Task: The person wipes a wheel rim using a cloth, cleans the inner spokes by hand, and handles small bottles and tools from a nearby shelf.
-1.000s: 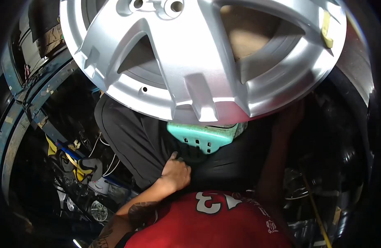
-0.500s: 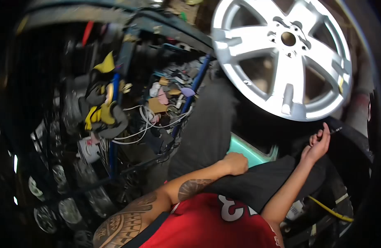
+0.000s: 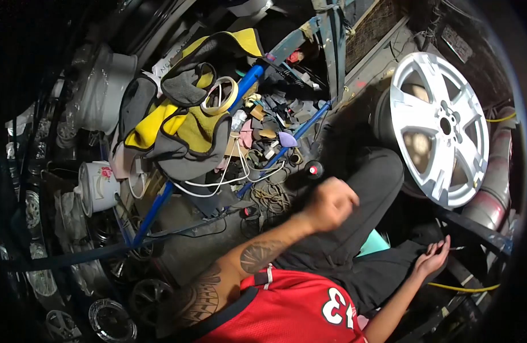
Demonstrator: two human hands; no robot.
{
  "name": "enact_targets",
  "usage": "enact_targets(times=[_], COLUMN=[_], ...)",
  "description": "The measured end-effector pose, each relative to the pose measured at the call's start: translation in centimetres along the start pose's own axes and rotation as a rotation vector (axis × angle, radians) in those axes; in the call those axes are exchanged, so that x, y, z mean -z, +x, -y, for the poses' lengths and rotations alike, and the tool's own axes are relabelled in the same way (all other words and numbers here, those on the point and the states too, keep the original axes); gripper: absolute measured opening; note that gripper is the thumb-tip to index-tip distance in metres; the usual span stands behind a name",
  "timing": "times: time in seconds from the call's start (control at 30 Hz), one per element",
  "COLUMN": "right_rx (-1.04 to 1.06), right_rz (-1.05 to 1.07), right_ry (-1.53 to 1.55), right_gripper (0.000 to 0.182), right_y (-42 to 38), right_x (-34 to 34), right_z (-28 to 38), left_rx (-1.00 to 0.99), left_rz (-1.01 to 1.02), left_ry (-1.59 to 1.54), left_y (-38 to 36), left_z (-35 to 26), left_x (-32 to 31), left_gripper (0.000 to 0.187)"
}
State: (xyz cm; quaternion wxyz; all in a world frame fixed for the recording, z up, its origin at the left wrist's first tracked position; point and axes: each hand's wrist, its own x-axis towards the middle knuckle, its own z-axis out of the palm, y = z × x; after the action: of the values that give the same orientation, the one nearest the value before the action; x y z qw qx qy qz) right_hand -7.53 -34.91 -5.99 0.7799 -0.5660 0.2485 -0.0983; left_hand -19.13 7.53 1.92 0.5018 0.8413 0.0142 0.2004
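Observation:
My left hand (image 3: pixel 332 203) is a loosely curled fist, slightly blurred, above my dark-trousered leg. No object shows in it. Low on the right, my right hand (image 3: pixel 433 257) has its palm turned up and pinches a thin, pale-tipped stick (image 3: pixel 457 248) between its fingers; its exact kind is too small to tell. A silver five-spoke car wheel rim (image 3: pixel 436 171) stands tilted beyond my knee, apart from both hands.
To the left, a blue-framed rack (image 3: pixel 155 214) carries grey-and-yellow cloths (image 3: pixel 186 128), a tape roll (image 3: pixel 220 96) and a white pot (image 3: pixel 100 187). Sanding scraps lie behind it. A red-capped bottle (image 3: pixel 315 170) stands near my knee; more rims (image 3: pixel 112 320) are lower left.
My view has swung left, so the rim sits farther right and looks smaller. My left fist has lifted off my thigh. My right hand still holds the thin stick.

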Motion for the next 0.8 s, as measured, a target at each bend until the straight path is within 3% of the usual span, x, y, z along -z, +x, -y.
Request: enact_targets(times=[0.07,0.1,0.17,0.2,0.27,0.37,0.47,0.67,0.8], right_rx=[-0.055,-0.085,-0.176,-0.175,-0.293,-0.329,-0.307,-0.127,-0.114], right_rz=[0.053,0.096,0.004,0.001,0.081,0.157,0.251,0.463,0.502], right_ry=[0.030,0.053,0.059,0.047,0.093,-0.049,-0.218,-0.459,-0.357], right_gripper=[0.032,0.032,0.030,0.030,0.025,0.024,0.023,0.022,0.022], right_y=[-3.5,-5.5,-10.7,-12.5,-15.5,-18.2,-18.5,-18.3,-18.8], right_x=[0.5,-0.2,-4.1,-5.1,-6.3,-8.6,-9.1,-9.9,-10.6], right_z=[-0.6,-0.9,-0.2,-0.6,-1.0,-1.0,-1.0,-0.4,-0.2], left_rx=[0.467,0.543,0.795,0.701,0.973,1.060,1.152,0.844,0.583], left_rz=[-0.225,-0.463,-0.790,-0.754,-0.688,-0.731,-0.363,-0.243,-0.131], left_ry=[-0.106,-0.218,-0.074,0.301,0.500,0.469,0.784,0.938,1.040], left_y=[-0.5,-1.5,-5.5,-7.5,-9.2,-12.8,-13.2,-11.3,-10.8], left_z=[8.1,14.5,27.3,31.1,33.1,40.4,41.4,38.4,35.4], left_x=[2.8,3.9,8.1,10.4,13.7,16.1,16.9,19.7,22.9], left_gripper=[0.013,0.013,0.023,0.028,0.034,0.037,0.040,0.036,0.035])
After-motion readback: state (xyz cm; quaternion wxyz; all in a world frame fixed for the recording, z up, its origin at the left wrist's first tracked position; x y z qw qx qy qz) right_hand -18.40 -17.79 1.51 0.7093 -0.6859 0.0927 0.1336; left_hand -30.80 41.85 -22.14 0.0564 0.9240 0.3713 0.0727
